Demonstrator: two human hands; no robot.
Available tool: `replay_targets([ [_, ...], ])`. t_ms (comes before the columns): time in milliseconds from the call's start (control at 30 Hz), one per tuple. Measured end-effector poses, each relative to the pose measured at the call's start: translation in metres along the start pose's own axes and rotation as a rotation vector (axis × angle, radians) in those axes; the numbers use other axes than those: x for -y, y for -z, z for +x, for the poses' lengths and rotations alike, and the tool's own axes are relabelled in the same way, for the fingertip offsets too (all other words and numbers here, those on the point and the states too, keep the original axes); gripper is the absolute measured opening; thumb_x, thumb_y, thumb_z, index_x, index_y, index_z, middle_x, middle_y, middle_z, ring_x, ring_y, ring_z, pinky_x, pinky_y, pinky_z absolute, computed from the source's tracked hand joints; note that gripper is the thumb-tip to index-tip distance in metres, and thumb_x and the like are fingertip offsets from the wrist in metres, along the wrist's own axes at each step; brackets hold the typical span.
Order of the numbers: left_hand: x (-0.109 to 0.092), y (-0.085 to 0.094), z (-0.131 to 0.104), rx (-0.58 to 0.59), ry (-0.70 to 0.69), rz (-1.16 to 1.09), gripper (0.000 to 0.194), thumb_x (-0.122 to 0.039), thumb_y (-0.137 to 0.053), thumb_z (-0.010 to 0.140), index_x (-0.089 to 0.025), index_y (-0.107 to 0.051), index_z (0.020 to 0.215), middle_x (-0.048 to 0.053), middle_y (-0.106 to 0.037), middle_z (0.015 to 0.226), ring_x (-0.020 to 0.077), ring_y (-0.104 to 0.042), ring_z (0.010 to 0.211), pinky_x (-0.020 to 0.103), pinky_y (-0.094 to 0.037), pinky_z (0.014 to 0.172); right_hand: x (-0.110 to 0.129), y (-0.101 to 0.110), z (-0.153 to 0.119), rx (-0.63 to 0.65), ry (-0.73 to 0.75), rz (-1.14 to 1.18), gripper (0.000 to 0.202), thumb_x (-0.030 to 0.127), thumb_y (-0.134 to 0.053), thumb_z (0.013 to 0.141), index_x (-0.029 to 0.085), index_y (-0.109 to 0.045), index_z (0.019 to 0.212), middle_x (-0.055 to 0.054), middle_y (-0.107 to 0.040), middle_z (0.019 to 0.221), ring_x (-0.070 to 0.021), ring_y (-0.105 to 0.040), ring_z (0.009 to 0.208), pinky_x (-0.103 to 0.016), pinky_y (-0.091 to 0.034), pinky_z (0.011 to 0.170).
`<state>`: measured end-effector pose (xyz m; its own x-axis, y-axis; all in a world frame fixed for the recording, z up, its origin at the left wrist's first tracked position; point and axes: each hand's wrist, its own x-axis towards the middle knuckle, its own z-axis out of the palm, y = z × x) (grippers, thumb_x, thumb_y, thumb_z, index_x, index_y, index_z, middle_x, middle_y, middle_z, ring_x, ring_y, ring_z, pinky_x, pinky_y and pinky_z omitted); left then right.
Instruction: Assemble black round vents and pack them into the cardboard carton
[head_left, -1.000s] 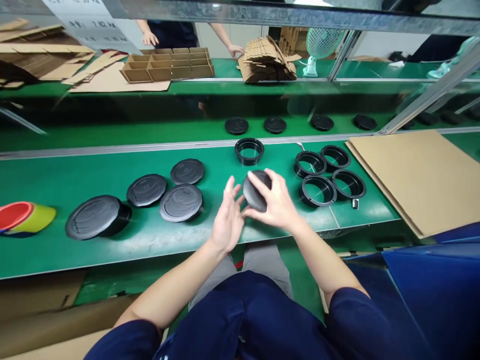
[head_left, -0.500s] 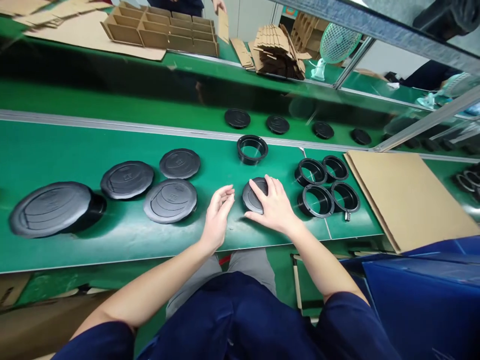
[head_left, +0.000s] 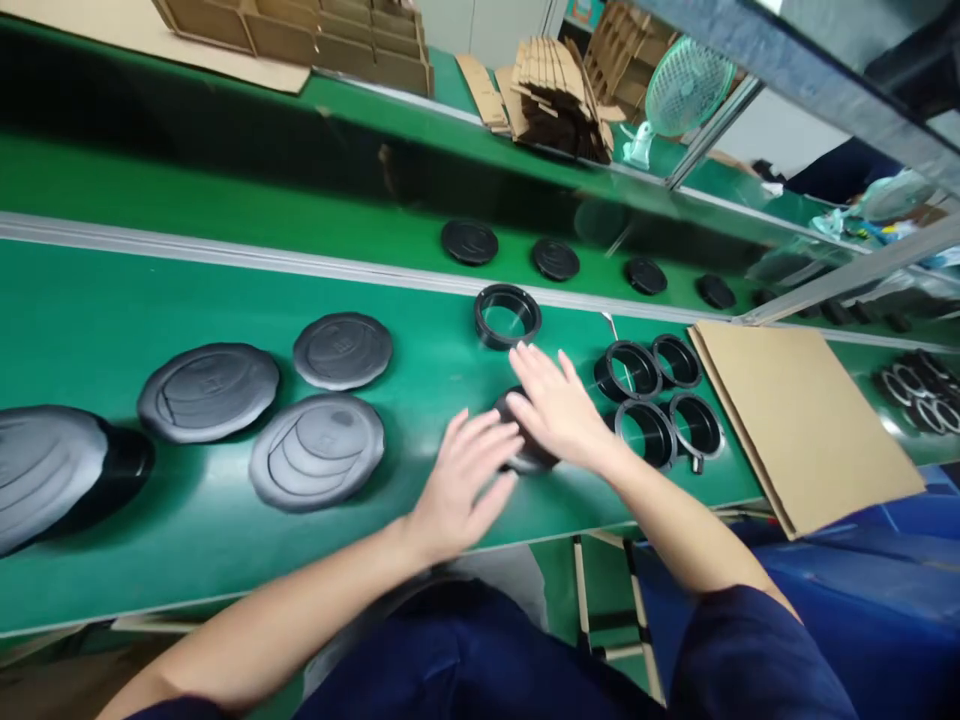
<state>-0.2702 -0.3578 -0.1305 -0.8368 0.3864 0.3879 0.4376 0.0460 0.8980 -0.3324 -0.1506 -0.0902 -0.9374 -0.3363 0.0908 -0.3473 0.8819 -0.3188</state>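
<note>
right hand [head_left: 561, 408] over the lid [head_left: 534, 458], fingers slightly spread; left hand [head_left: 463, 490] at the lid's left edge, fingers nearly together.

Clothing of the worker: a dark navy shirt [head_left: 450, 660], creased at the front; a short right sleeve [head_left: 750, 650] of matching navy; pale grey trousers [head_left: 517, 580] below. Left hand [head_left: 465, 490] and right hand [head_left: 559, 405] bare, forearms [head_left: 300, 610] uncovered.

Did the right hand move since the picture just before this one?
Yes. The right hand moved forward: its fingertips now reach closer to the lone black ring.
</note>
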Motion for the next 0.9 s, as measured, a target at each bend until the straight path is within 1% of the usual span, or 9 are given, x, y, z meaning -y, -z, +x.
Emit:
replay_targets([
  [67,0.003,0.000,-0.002,0.214,-0.104,0.118,0.051,-0.026,-0.070,0.091,-0.035,-0.061,0.141,0.009,-0.067,0.136,0.0373,-0.052,0.138,0.070,-0.001,0.124,-0.025,0.018,0.061,-0.113,-0.127,0.164,0.052,0.044,-0.042,0.106,0.017,-0.052,0.149,-0.013,-0.043,0.159,-0.0299,-0.033,0.151,-0.054,-0.019,0.127],
  [133,0.009,0.001,-0.004,0.290,-0.180,0.222,0.056,-0.027,-0.069,0.092,-0.033,-0.055,0.146,0.011,-0.068,0.134,0.0368,-0.055,0.135,0.071,0.007,0.122,-0.048,0.029,0.135,-0.170,-0.390,0.380,0.041,0.037,-0.051,0.103,0.015,-0.062,0.135,-0.015,-0.055,0.148,-0.0294,-0.041,0.145,-0.048,-0.030,0.124],
  [267,0.020,0.012,-0.006,0.131,-0.303,0.428,0.044,-0.016,-0.062,0.094,-0.022,-0.059,0.138,0.012,-0.073,0.123,0.0304,-0.062,0.128,0.067,0.002,0.125,-0.063,0.019,0.253,-0.136,-0.621,0.549,0.033,0.038,-0.056,0.104,0.009,-0.066,0.114,-0.015,-0.070,0.107,-0.0253,-0.069,0.099,-0.043,-0.060,0.087],
  [400,0.025,0.021,-0.009,-0.017,-0.358,0.464,0.023,-0.010,-0.058,0.093,-0.018,-0.066,0.113,0.008,-0.076,0.103,0.0235,-0.069,0.110,0.058,-0.014,0.128,-0.048,-0.008,0.293,-0.106,-0.662,0.717,0.022,0.033,-0.066,0.101,0.012,-0.063,0.106,-0.002,-0.064,0.089,-0.0123,-0.064,0.071,-0.026,-0.058,0.063],
  [533,0.023,0.021,-0.008,-0.137,-0.272,0.286,0.029,-0.008,-0.061,0.091,-0.021,-0.066,0.116,0.007,-0.073,0.104,0.0198,-0.069,0.105,0.050,-0.036,0.121,-0.033,0.008,0.269,-0.106,-0.518,0.903,0.027,0.030,-0.073,0.095,0.017,-0.052,0.084,0.003,-0.055,0.073,-0.0109,-0.060,0.066,-0.025,-0.058,0.062],
  [600,0.019,0.023,0.000,-0.335,-0.153,0.096,0.039,-0.013,-0.062,0.093,-0.026,-0.061,0.130,0.009,-0.068,0.123,0.0212,-0.063,0.121,0.045,-0.043,0.117,-0.023,0.030,0.237,-0.076,-0.422,0.984,0.040,0.035,-0.084,0.085,0.019,-0.048,0.078,0.004,-0.055,0.070,-0.0117,-0.061,0.067,-0.026,-0.058,0.064],
  [700,0.005,0.036,0.021,-0.625,0.117,-0.484,0.039,-0.038,-0.059,0.100,-0.032,-0.055,0.138,0.008,-0.059,0.141,0.0240,-0.056,0.134,0.045,-0.046,0.115,-0.003,0.056,0.168,0.065,-0.189,1.054,0.049,0.046,-0.092,0.069,0.019,-0.052,0.080,0.004,-0.059,0.070,-0.0122,-0.058,0.065,-0.024,-0.052,0.060],
  [800,-0.019,0.053,0.045,-0.478,0.482,-1.044,0.059,-0.069,-0.046,0.098,-0.025,-0.059,0.135,0.013,-0.063,0.135,0.0324,-0.061,0.127,0.054,-0.052,0.106,0.024,0.062,0.097,0.186,0.024,0.990,0.046,0.053,-0.085,0.074,0.019,-0.056,0.084,0.003,-0.060,0.073,-0.0130,-0.057,0.067,-0.024,-0.047,0.060],
  [900,-0.043,0.057,0.054,-0.269,0.715,-1.253,0.063,-0.067,-0.045,0.098,-0.016,-0.062,0.132,0.015,-0.070,0.123,0.0351,-0.067,0.118,0.055,-0.056,0.100,0.047,0.051,0.043,0.037,0.076,0.810,0.035,0.049,-0.075,0.084,0.018,-0.061,0.094,-0.002,-0.065,0.084,-0.0162,-0.061,0.076,-0.030,-0.051,0.070],
])
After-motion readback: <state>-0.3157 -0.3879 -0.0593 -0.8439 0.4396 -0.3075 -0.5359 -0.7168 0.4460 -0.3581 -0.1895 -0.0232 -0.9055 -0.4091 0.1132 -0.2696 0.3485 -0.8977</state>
